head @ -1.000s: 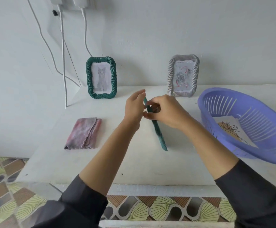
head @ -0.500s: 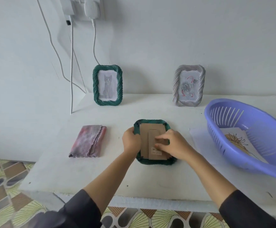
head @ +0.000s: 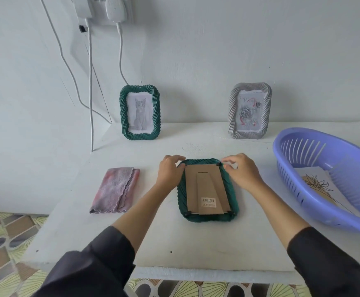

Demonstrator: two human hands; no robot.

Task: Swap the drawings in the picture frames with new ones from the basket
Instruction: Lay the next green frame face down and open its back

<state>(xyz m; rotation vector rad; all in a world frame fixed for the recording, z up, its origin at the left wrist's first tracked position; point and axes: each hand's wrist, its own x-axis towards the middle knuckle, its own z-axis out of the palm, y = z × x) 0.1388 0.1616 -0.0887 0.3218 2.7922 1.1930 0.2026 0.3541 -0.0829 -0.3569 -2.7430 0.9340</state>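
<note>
A dark green picture frame lies face down in the middle of the white table, its brown cardboard back and folded stand facing up. My left hand curls over the frame's far left corner. My right hand pinches at the far right corner by a small black clip. A purple basket at the right holds a flower line drawing. Against the wall stand a green frame with a cat drawing and a grey frame with a rose drawing.
A folded pink-grey cloth lies left of the face-down frame. White cables hang from wall plugs down to the table's far left corner. The table's front edge is close to me, with a patterned floor below.
The green frame, held upright on edge a second ago, now lies face down. Both hands have slid from its cardboard back to its two far corners.
</note>
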